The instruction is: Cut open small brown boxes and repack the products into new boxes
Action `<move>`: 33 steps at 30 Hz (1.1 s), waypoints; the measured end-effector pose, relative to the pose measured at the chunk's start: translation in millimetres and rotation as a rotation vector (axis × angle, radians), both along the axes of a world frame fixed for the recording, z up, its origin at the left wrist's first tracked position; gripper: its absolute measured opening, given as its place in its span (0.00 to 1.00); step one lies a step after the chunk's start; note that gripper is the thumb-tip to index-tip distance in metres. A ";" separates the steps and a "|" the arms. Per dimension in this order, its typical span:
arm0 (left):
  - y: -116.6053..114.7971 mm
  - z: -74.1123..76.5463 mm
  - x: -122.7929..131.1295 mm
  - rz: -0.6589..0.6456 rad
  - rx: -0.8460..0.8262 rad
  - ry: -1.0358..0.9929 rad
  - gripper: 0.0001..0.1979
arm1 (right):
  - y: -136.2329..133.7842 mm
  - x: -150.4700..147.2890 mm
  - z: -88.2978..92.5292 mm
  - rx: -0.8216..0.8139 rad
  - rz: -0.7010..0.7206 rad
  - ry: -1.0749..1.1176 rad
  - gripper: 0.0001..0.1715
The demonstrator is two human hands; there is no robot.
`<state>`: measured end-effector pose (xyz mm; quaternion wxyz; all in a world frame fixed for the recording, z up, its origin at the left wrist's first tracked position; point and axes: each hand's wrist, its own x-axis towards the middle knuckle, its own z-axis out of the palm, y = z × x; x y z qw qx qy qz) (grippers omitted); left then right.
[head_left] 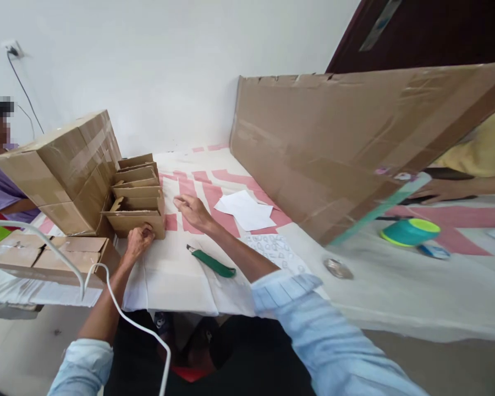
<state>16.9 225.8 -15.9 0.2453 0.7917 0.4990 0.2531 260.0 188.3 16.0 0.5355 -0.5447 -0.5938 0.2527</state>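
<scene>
My left hand [141,240] is closed, its curled fingers at the front face of an open cardboard box [130,221] on the table's left. Several more open boxes [135,175] stand in a row behind that one, flaps up. To the right of the row, my right hand [193,211] hovers over the striped cloth with its fingers loosely bent and apart, and I see nothing in it. A green-handled utility knife [213,262] lies on the cloth below my right forearm. White paper sheets [246,211] lie to the right of that hand.
Stacked taped cartons [66,170] rise at the left, with low boxes [61,256] in front. A white cable [126,316] crosses the foreground. A large cardboard panel [313,148] stands at the right. Beyond it are a person's hand [435,190] and a teal-and-yellow roll [410,232].
</scene>
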 end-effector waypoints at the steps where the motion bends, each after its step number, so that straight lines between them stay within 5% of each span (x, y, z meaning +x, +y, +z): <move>1: 7.2 -1.6 1.8 0.006 0.006 0.005 0.08 | -14.6 3.8 -7.9 -0.009 -0.017 -0.017 0.21; 9: 65.0 8.5 30.0 0.005 0.049 0.028 0.11 | -114.6 26.0 -90.7 -0.120 -0.118 -0.300 0.20; 16: 81.8 34.5 19.3 -0.011 0.095 0.091 0.21 | -131.8 7.7 -134.9 -0.151 -0.168 -0.534 0.17; 24: 49.7 -5.8 7.6 -0.030 -0.033 0.224 0.17 | -131.9 -3.2 -137.5 -0.151 -0.217 -0.652 0.17; 33: 77.7 -34.0 19.7 0.189 -0.054 0.259 0.20 | -138.6 -3.7 -156.3 -0.013 -0.309 -0.669 0.17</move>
